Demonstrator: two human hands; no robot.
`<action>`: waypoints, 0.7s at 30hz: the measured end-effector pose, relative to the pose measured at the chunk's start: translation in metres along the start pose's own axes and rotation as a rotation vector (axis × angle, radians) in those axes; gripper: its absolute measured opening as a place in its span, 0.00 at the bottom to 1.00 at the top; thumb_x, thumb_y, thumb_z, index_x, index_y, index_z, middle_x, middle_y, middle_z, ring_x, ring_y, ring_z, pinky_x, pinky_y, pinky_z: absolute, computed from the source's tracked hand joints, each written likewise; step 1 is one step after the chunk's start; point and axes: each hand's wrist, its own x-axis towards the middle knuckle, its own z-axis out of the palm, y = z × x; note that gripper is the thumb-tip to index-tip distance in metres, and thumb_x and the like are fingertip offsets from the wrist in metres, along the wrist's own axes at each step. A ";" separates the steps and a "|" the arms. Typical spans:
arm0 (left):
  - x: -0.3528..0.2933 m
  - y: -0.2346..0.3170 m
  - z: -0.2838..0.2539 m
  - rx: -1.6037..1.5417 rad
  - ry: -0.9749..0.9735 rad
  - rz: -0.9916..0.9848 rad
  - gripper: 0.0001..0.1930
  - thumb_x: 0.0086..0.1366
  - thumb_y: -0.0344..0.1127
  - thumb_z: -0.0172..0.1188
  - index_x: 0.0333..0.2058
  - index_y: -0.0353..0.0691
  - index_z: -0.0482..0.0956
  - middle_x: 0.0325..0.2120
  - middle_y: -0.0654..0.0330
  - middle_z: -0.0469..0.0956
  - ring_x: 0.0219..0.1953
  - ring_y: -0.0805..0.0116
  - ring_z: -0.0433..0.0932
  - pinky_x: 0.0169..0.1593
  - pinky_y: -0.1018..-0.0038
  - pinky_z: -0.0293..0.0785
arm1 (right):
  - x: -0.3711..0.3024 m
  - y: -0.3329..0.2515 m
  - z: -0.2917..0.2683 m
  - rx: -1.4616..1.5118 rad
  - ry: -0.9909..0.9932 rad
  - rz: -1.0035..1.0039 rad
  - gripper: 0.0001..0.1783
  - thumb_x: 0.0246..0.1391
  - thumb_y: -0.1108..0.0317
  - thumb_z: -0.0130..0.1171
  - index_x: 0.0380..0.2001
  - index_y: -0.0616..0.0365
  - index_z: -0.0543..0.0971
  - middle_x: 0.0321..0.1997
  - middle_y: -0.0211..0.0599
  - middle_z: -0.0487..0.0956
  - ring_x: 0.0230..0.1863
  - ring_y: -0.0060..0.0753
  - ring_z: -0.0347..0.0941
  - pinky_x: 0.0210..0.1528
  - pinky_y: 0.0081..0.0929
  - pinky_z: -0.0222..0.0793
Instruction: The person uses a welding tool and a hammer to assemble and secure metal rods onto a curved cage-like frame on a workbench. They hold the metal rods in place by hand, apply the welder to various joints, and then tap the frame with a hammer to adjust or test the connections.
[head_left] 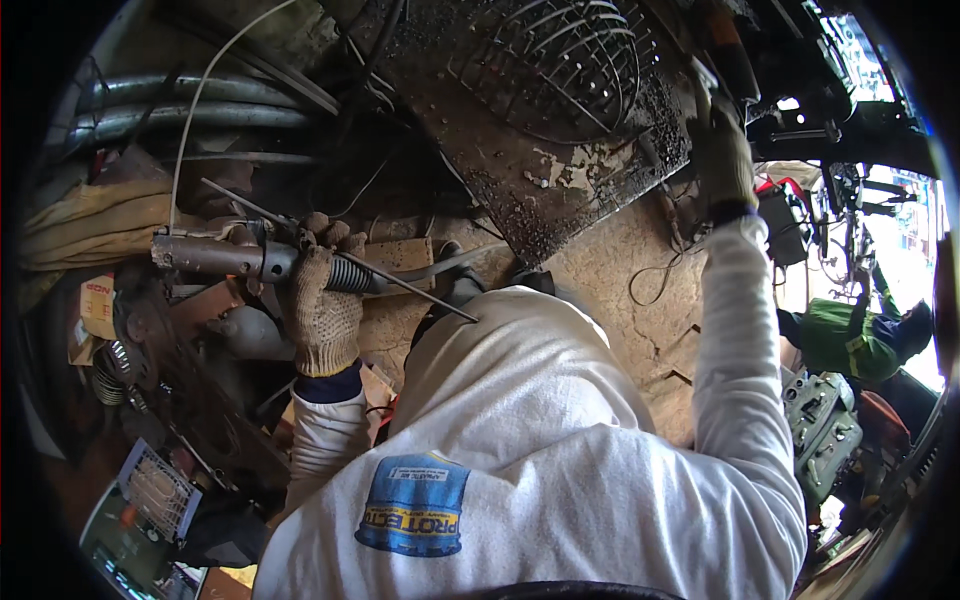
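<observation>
My left hand (328, 300), in a beige knit glove, is closed around a grey metal torch-like cylinder (225, 256) with a hole in its side. A black coiled spring sleeve (349, 275) and a grey cable (440, 265) run from its right end. A thin straight rod (420, 294) slants across the same hand; whether the fingers grip it is unclear. From the cylinder's left end a pale thin wire (187, 120) curves upward. My right hand (722, 155), gloved too, reaches far forward beside the bench's right edge, near a dark tool with an orange band (722, 25). Its fingers are mostly hidden.
Ahead stands a rusty metal bench (470, 130) strewn with dark grit, carrying a round barred metal frame (570, 60). Metal pipes (190, 105) and scrap crowd the left. A thin cable (650, 290) lies on the floor. At right are a person in green (850, 335) and a grey-green case (822, 425).
</observation>
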 end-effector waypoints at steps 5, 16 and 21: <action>-0.010 0.002 0.018 0.075 0.016 0.018 0.21 0.65 0.30 0.65 0.56 0.36 0.76 0.48 0.54 0.78 0.52 0.59 0.79 0.64 0.57 0.75 | 0.042 -0.002 0.018 -0.011 -0.011 -0.138 0.26 0.58 0.52 0.61 0.59 0.45 0.79 0.54 0.49 0.83 0.56 0.56 0.78 0.59 0.51 0.73; -0.048 -0.026 0.089 0.114 -0.005 0.077 0.26 0.63 0.33 0.67 0.58 0.34 0.72 0.47 0.56 0.75 0.51 0.64 0.76 0.61 0.65 0.72 | -0.096 0.004 0.023 1.004 0.320 -0.644 0.24 0.54 0.82 0.65 0.55 0.60 0.81 0.37 0.38 0.85 0.35 0.29 0.83 0.33 0.26 0.79; -0.051 -0.052 0.130 0.128 0.017 0.112 0.25 0.63 0.32 0.67 0.58 0.33 0.72 0.47 0.54 0.74 0.52 0.65 0.75 0.60 0.65 0.74 | -0.134 -0.024 0.016 1.146 -0.578 -1.032 0.32 0.67 0.43 0.56 0.58 0.61 0.77 0.40 0.49 0.86 0.40 0.48 0.85 0.40 0.39 0.84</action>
